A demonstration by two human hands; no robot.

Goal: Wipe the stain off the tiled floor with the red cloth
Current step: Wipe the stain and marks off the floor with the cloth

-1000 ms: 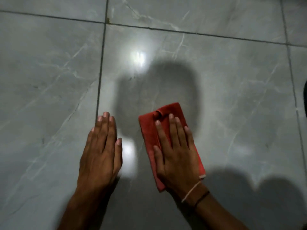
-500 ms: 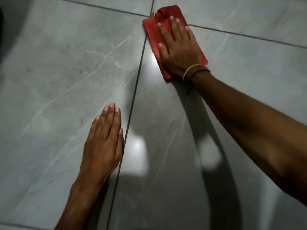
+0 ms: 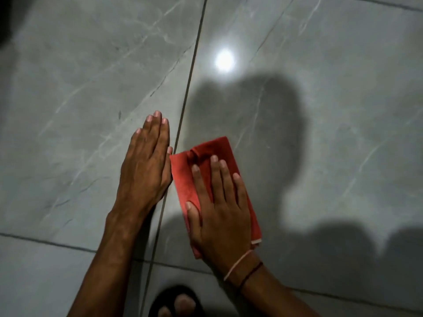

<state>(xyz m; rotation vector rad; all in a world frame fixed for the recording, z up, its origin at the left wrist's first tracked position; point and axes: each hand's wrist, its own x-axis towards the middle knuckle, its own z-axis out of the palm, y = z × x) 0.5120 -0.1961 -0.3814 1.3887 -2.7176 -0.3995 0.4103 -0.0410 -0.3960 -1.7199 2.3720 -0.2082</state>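
Grey tiled floor [image 3: 320, 156], right hand [image 3: 219, 216] flat on red cloth [image 3: 206, 161].

place: indoor room, likely a home | evidence: glossy grey marble-look tiled floor [image 3: 320, 110] (lamp reflection [image 3: 224, 60]), dark slipper [image 3: 176, 300] near edge

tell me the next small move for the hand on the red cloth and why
Probably push the right hand forward again, sliding the folded red cloth up the grey tile. The palm lies flat on it, the left hand braces beside the grout line, and no stain is clearly visible.
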